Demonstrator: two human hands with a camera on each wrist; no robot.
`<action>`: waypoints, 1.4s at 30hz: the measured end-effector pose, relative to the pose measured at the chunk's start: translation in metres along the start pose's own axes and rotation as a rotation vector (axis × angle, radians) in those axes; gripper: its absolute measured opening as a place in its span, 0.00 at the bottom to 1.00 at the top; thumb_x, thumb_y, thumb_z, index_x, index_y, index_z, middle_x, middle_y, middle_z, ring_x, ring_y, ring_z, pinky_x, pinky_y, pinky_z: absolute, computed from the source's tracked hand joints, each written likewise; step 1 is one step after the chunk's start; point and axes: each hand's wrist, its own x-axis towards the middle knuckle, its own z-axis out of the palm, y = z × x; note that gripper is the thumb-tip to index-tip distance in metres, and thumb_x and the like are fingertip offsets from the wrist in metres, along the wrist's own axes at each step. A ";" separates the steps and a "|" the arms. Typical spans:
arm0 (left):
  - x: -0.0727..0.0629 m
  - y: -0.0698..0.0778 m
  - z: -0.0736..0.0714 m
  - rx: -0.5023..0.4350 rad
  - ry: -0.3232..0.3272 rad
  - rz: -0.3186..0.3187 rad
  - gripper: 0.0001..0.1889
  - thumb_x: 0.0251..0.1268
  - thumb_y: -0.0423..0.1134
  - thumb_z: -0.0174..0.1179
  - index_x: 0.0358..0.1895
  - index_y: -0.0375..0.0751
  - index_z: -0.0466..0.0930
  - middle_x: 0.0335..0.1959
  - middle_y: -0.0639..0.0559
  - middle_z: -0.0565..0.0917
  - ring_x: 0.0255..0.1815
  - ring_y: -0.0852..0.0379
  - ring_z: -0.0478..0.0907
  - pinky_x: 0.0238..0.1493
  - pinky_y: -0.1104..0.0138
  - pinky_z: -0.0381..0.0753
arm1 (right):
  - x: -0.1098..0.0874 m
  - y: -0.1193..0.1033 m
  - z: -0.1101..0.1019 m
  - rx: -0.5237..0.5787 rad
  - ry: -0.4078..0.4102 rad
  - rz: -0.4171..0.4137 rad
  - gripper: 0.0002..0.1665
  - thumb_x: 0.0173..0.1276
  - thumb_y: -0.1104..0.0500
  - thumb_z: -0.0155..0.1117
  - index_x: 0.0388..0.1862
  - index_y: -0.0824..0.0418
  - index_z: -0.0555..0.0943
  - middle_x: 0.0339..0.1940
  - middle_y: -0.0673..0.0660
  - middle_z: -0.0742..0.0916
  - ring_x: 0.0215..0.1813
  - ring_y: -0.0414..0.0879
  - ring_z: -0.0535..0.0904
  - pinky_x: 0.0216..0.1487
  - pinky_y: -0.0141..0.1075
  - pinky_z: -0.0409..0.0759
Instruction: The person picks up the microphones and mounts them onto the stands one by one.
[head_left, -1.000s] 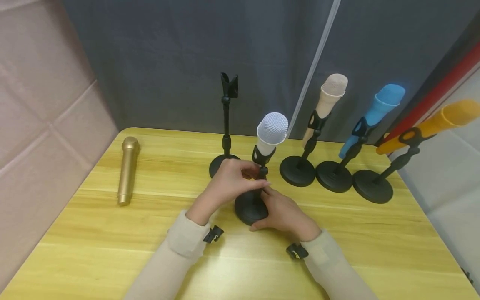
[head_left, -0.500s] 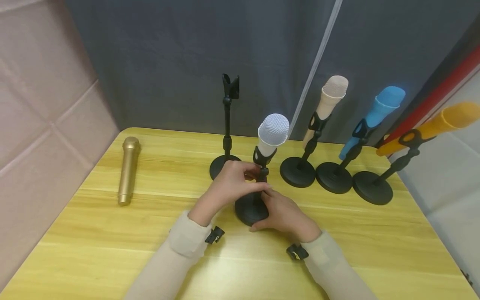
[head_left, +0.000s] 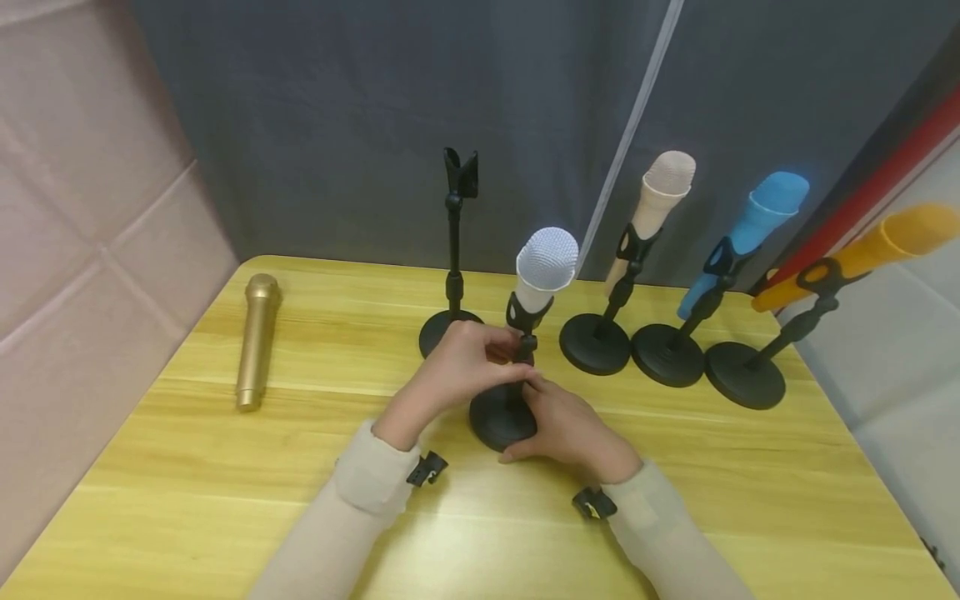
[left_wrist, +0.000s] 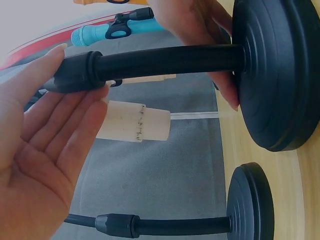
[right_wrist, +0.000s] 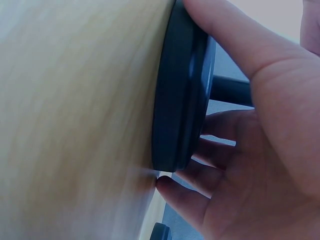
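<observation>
A white microphone (head_left: 547, 260) sits in the clip of a black desk stand (head_left: 498, 423) in front of me. My left hand (head_left: 467, 362) pinches the dark collar (left_wrist: 80, 72) on the stand's pole, thumb on one side and fingers on the other. Low down, my right hand (head_left: 572, 429) grips the round base; in the right wrist view its thumb lies on the edge of that base (right_wrist: 182, 95) and the fingers reach around the far side. The base stands on the wooden table (head_left: 225, 517). The microphone's lower end (left_wrist: 135, 121) shows in the left wrist view.
Behind my left hand stands a stand with an unfilled clip (head_left: 459, 175). A gold microphone (head_left: 257, 342) lies at the left. To the right, stands hold a beige microphone (head_left: 660, 187), a blue microphone (head_left: 776, 196) and an orange microphone (head_left: 900, 233). A grey curtain (head_left: 337, 150) hangs behind.
</observation>
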 end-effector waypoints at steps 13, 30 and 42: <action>-0.001 0.001 0.011 0.108 0.155 0.028 0.13 0.53 0.53 0.76 0.35 0.50 0.90 0.30 0.61 0.90 0.36 0.65 0.85 0.42 0.68 0.84 | -0.001 0.000 0.000 0.017 0.000 0.004 0.65 0.46 0.34 0.82 0.76 0.63 0.67 0.80 0.56 0.67 0.73 0.54 0.74 0.68 0.50 0.77; -0.004 0.008 0.011 0.098 0.120 0.023 0.08 0.58 0.46 0.74 0.37 0.48 0.90 0.32 0.57 0.91 0.35 0.66 0.86 0.41 0.72 0.85 | 0.000 0.001 0.001 0.011 0.008 -0.008 0.65 0.46 0.35 0.83 0.77 0.64 0.66 0.80 0.58 0.67 0.73 0.53 0.74 0.69 0.50 0.76; -0.003 0.005 0.002 0.060 -0.036 0.076 0.07 0.67 0.43 0.68 0.32 0.46 0.86 0.24 0.57 0.80 0.24 0.64 0.69 0.28 0.73 0.67 | 0.000 0.001 0.000 0.020 0.003 -0.019 0.68 0.47 0.34 0.82 0.79 0.63 0.62 0.81 0.57 0.65 0.74 0.52 0.72 0.70 0.49 0.75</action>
